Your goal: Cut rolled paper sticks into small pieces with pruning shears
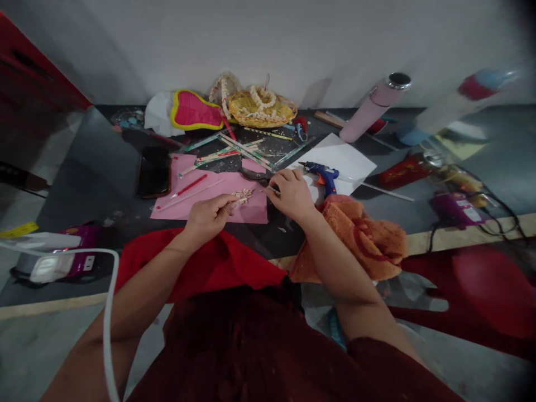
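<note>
My left hand (210,215) pinches a thin light stick over the pink paper (251,214). Just beyond its fingertips lies a small pile of short, pale pieces (243,195). To the right, my right hand (292,192) is closed at the paper's right edge, its fingertips together on something too small to make out. A dark-bladed tool (252,174) lies just beyond, partly hidden near my right fingers. On the left part of the paper are a red pen (190,186) and a thin pale stick. The two hands are apart.
A blue glue gun (321,172) rests on white paper (354,158), beside an orange cloth (364,234). A phone (154,172) lies left. Behind are paper-wrapped sticks (247,151), a wicker basket (263,114) and a pink bottle (368,114). A white cable (109,312) crosses at left.
</note>
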The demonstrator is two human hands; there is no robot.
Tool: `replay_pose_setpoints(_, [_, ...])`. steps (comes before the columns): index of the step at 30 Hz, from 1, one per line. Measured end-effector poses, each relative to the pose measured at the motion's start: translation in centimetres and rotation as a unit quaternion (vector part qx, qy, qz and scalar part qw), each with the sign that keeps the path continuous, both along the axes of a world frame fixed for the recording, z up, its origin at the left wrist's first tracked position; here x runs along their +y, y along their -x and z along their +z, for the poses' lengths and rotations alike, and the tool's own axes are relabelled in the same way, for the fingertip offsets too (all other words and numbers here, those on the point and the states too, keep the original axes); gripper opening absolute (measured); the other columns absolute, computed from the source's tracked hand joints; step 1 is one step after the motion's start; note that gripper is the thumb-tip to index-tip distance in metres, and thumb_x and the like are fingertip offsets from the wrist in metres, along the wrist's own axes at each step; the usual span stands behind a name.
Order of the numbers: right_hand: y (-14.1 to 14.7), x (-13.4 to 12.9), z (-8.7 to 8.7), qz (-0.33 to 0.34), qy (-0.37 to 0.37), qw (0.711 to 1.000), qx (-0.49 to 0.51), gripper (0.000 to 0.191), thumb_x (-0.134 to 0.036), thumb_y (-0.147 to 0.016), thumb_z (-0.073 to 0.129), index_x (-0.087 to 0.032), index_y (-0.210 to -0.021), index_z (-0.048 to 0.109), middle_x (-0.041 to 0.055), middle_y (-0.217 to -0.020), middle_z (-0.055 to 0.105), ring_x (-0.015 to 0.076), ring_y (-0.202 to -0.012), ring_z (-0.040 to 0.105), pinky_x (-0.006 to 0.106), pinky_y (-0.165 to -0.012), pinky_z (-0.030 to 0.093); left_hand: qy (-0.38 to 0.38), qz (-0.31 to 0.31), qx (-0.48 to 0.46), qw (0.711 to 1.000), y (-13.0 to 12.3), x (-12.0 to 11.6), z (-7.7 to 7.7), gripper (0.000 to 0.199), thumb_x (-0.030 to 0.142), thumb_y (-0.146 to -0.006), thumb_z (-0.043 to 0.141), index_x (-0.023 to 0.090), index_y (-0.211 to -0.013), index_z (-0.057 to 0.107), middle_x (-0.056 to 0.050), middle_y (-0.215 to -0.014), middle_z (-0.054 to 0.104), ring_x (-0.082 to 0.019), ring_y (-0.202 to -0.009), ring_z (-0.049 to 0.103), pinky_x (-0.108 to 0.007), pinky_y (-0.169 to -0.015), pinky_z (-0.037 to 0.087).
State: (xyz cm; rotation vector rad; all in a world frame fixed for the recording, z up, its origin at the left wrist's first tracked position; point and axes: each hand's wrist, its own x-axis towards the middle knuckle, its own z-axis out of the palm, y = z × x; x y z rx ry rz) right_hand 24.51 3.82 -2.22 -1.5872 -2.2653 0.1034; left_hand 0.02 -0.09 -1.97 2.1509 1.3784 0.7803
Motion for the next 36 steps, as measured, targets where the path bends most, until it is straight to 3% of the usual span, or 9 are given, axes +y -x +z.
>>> replay_pose_setpoints(5, [-0.2,-0.1,-0.3,-0.044,0.026,0.996,-0.074,0.036,-0.048,-0.086,0.053,-0.016,-0.097,0.066,0.0146,-0.111,0.057,0.0319,-0.109,0.042,0.047,-0.088,0.041,0.005,0.005,-0.006,1.0,-0.2,0.0,0.1,0.028,0.038,-0.091,0.049,0.023,-0.107,0.066,0.0,-0.078,0.074,-0.014,-0.071,0.069,-0.023,-0.065,0.049])
replay_pose_setpoints(12, [0.2,-0.2,0.0,-0.043,0.022,0.996,-0.081,0.03,-0.039,-0.089,0.049,-0.016,-0.1,0.066,0.0131,-0.118,0.06,0.0312,-0.112,0.045,0.044,-0.086,0.045,-0.004,0.0,-0.008,1.0,-0.1,0.0,0.3,0.026,0.036,-0.09,0.05,0.023,-0.105,0.067,0.0,-0.078,0.074,-0.014,-0.07,0.069,-0.022,-0.063,0.048])
replay_pose_setpoints(20, [0.0,0.1,0.6,-0.007,0.002,0.984,0.176,0.03,-0.047,-0.084,0.057,-0.02,-0.07,0.055,0.0109,-0.107,0.064,0.0239,-0.101,0.057,0.04,-0.09,0.045,-0.008,0.002,-0.013,1.0,0.1,0.1,0.0,0.027,0.031,-0.088,0.052,0.021,-0.108,0.066,-0.002,-0.084,0.075,-0.016,-0.074,0.069,-0.025,-0.065,0.049])
replay_pose_setpoints(23, [-0.1,-0.1,1.2,-0.009,0.107,0.924,0.368,0.035,-0.051,-0.074,0.068,-0.02,-0.085,0.056,0.0055,-0.094,0.064,0.0203,-0.085,0.06,0.036,-0.075,0.05,-0.005,-0.004,-0.044,0.999,0.0,0.1,0.3,0.026,0.031,-0.089,0.05,0.021,-0.107,0.067,-0.002,-0.083,0.074,-0.016,-0.075,0.067,-0.025,-0.068,0.049])
replay_pose_setpoints(26, [0.2,-0.5,1.6,0.034,0.245,0.795,0.555,0.034,-0.046,-0.072,0.072,-0.022,-0.087,0.052,0.0019,-0.095,0.063,0.0158,-0.076,0.06,0.03,-0.061,0.05,0.017,0.002,-0.106,0.994,-0.1,0.1,0.8,0.025,0.033,-0.09,0.05,0.019,-0.101,0.068,-0.001,-0.076,0.072,-0.014,-0.071,0.065,-0.023,-0.067,0.049])
replay_pose_setpoints(28, [0.3,-0.8,1.6,0.064,0.267,0.736,0.619,0.03,-0.04,-0.072,0.072,-0.023,-0.085,0.051,0.0015,-0.104,0.061,0.014,-0.076,0.06,0.028,-0.058,0.049,0.022,0.009,-0.142,0.99,-0.2,0.1,1.1,0.023,0.032,-0.089,0.051,0.019,-0.096,0.068,-0.001,-0.074,0.07,-0.013,-0.07,0.064,-0.023,-0.068,0.049])
replay_pose_setpoints(29, [0.3,-0.8,1.6,0.072,0.256,0.73,0.63,0.028,-0.038,-0.073,0.071,-0.024,-0.087,0.052,0.0011,-0.108,0.06,0.0136,-0.078,0.059,0.027,-0.059,0.049,0.022,0.013,-0.157,0.987,-0.2,0.1,1.2,0.022,0.032,-0.089,0.051,0.018,-0.094,0.068,-0.001,-0.073,0.07,-0.013,-0.071,0.064,-0.024,-0.07,0.049])
replay_pose_setpoints(31, [0.2,-0.9,1.6,0.084,0.216,0.763,0.604,0.029,-0.037,-0.076,0.067,-0.027,-0.1,0.054,0.0012,-0.111,0.059,0.0147,-0.083,0.059,0.03,-0.066,0.05,0.021,0.022,-0.183,0.983,-0.2,0.1,1.3,0.022,0.032,-0.089,0.051,0.018,-0.091,0.067,-0.001,-0.074,0.07,-0.014,-0.074,0.065,-0.025,-0.073,0.05])
replay_pose_setpoints(36, [0.4,-1.1,1.3,0.14,0.04,0.943,0.298,0.041,-0.029,-0.081,0.055,-0.022,-0.121,0.053,0.0108,-0.131,0.049,0.0268,-0.121,0.044,0.047,-0.1,0.039,0.041,0.062,-0.25,0.965,-0.1,0.1,1.6,0.025,0.038,-0.09,0.053,0.017,-0.091,0.065,-0.004,-0.077,0.071,-0.014,-0.074,0.066,-0.024,-0.068,0.051])
